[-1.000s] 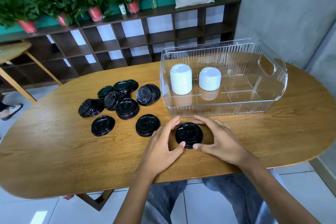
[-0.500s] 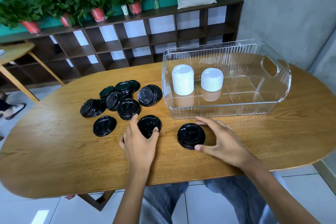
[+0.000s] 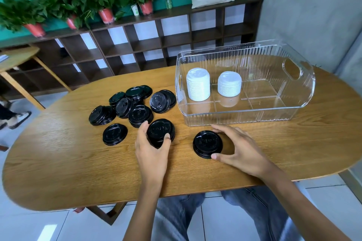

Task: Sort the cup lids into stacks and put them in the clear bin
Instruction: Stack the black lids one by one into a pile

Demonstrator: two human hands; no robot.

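Note:
My left hand [image 3: 151, 150] grips a small stack of black lids [image 3: 159, 131], tilted and lifted at its near edge, just in front of the loose pile of black lids [image 3: 133, 103]. My right hand [image 3: 239, 148] curls its thumb and fingers round another short black stack [image 3: 207, 144] lying flat on the wooden table [image 3: 58, 162]. Behind it stands the clear bin [image 3: 274, 101], which holds two stacks of white lids [image 3: 197, 86], a taller one on the left and a shorter one [image 3: 229, 83] on the right.
A single black lid [image 3: 114, 134] lies to the left of my left hand. Dark shelving [image 3: 176, 31] with potted plants, a bottle and a cushion lines the back wall. A second table [image 3: 17, 60] stands at the far left, with someone's shoe beneath it.
My left hand left the stack in front of me, moved left and took hold of the black lids near the pile, tilting them up. My right hand stayed on its stack.

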